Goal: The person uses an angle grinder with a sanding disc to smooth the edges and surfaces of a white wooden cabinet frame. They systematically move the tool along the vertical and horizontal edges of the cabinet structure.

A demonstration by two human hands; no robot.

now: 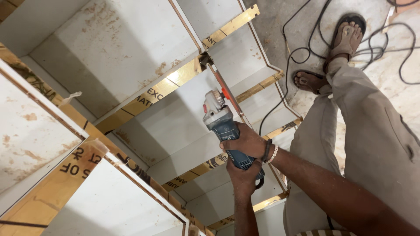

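While half-hidden, grinder (223,126) under both hands (245,144).

Blue-grey angle grinder (224,131), head against the white cabinet's edge

Both arms reach forward and down from the lower right, forearms bare. The right hand (246,142) sits on top, fingers curled over in a closed grip, knuckles up, with bead and cord bracelets at the wrist. The left hand (243,175) comes up from below, its forearm nearly upright, palm cupped and fingers wrapped in a closed grip directly beneath the right hand. The two hands touch, stacked one above the other.
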